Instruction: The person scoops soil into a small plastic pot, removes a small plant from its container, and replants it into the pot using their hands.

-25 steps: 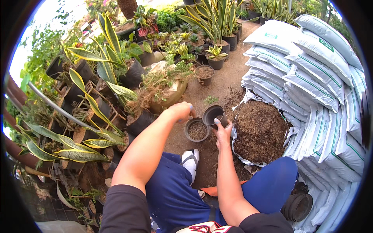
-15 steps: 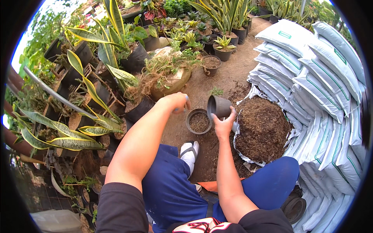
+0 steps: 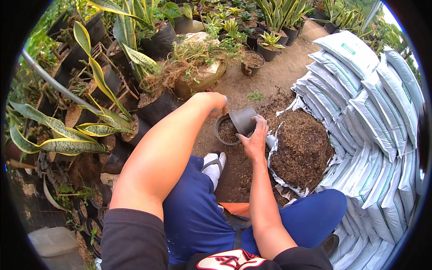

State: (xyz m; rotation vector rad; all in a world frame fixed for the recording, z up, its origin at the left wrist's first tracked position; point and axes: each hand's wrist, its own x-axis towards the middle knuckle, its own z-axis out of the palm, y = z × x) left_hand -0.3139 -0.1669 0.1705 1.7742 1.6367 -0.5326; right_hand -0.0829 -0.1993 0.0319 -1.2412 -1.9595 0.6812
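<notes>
White sacks (image 3: pixel 360 103) are stacked in a wall on the right, and one torn-open sack (image 3: pixel 301 148) lies on the bare ground (image 3: pixel 270 81) with dark potting mix heaped in it. Potted snake plants (image 3: pixel 99 90) crowd the left side.

Between them, just ahead of the person's knees, a round black pot (image 3: pixel 226 131) stands upright on the ground, partly filled with mix. A smaller black pot (image 3: pixel 244 119) is tipped over it, its long axis slanted so that its mouth points down and left into the standing pot; its rim overlaps that pot's right edge.

The right hand (image 3: pixel 255 138) is clamped on the small pot from below and behind, fingers wrapped around its wall, so the pot lies just up and left of the palm. The left hand (image 3: pixel 215 103) sits at the standing pot's far rim, knuckles up, fingers curled under; I cannot tell whether it grips anything. Both hands are close, but the right one carries the tilted pot.
</notes>
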